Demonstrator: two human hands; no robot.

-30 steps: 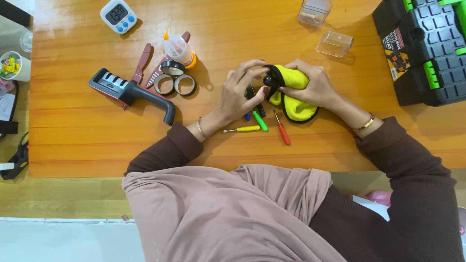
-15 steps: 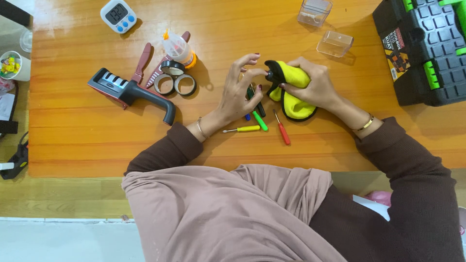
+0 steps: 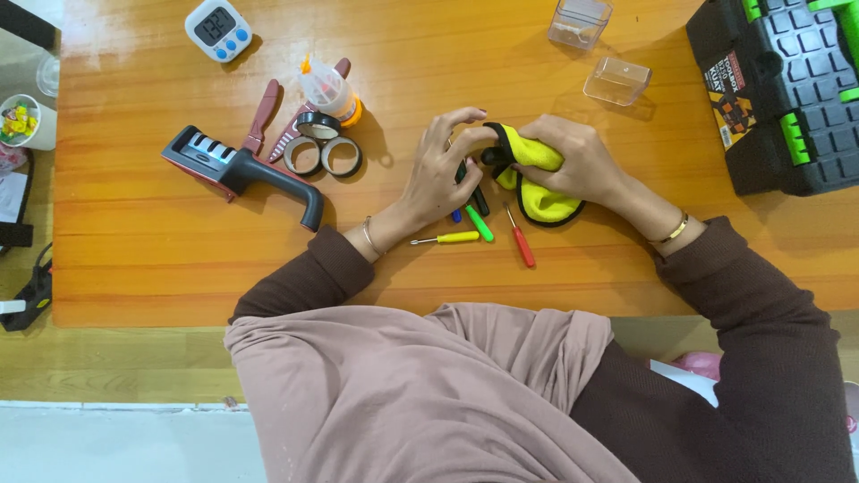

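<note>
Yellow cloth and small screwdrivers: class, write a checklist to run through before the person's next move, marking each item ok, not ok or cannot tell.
1. Right hand grips the yellow cloth: ok.
2. Left hand touches the cloth's upper end: ok.
3. What the cloth is wrapped around can be identified: cannot tell, only a dark tip shows.
4. Yellow screwdriver, green screwdriver and red screwdriver lie loose on the table beside the hands: ok.
5. Black toolbox sits apart from the hands: ok.
</note>
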